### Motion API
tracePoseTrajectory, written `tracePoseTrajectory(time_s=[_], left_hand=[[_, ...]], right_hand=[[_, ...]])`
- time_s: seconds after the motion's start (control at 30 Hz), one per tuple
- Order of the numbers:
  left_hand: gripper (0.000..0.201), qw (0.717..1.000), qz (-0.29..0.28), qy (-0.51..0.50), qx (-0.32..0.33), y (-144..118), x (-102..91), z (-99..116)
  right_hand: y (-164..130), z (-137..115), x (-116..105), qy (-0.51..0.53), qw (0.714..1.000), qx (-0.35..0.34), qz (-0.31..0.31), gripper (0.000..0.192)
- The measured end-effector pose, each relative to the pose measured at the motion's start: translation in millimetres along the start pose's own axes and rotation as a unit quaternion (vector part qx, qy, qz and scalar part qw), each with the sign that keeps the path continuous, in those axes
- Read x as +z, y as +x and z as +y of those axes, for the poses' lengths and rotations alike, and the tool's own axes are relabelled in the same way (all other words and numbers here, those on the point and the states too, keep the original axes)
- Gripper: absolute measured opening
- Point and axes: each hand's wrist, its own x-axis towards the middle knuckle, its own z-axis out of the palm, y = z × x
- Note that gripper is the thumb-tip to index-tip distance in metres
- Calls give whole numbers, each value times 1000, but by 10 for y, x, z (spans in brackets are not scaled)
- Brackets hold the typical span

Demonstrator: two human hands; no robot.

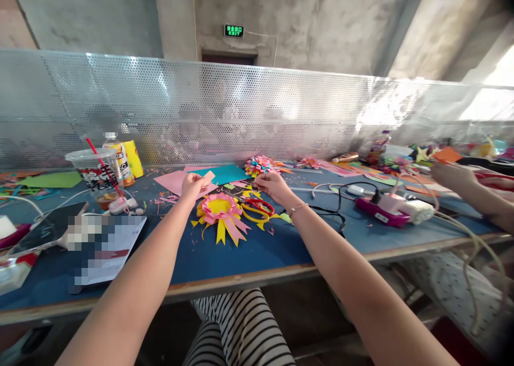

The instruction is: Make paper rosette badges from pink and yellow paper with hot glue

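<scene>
In my left hand (193,186) a small pale peach piece of paper (208,178) is pinched between thumb and fingers, above the pink sheets. My right hand (274,187) has its fingers pressed together beside a multicoloured paper flower (260,166); what they hold, if anything, is too small to make out. Between and below my hands lies a pink and yellow paper rosette (220,207) with yellow and pink ribbon tails. Touching its right side are scissors (257,211) with yellow and red handles. A teal sheet (227,173) and a pink sheet (171,184) lie behind.
At the left stand a plastic cup (96,176) with a red straw and a drink bottle (122,159). A phone-like device (112,253) lies nearer. Rightward are a purple power strip (381,211), cables and a co-worker's hand (453,174). A perforated metal screen (241,98) runs behind the table.
</scene>
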Motion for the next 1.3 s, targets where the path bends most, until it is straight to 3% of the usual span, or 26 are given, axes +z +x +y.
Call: tracePoseTrajectory(time_s=[0.17,0.4,1.03,1.3], left_hand=[[22,1000,6,21,16,26,-62,-91],[23,999,-6,36,15,49,-63,-156],[24,996,-4,88,2,43,-22,-146],[27,997,-9,83,-1,24,-14,-130]], right_hand=[[11,-6,-6,36,999,24,13,29],[-2,2,29,-3,1000,7,12,33],[20,12,54,-44,998,-43,14,43],[9,11,49,-49,999,-18,13,40]])
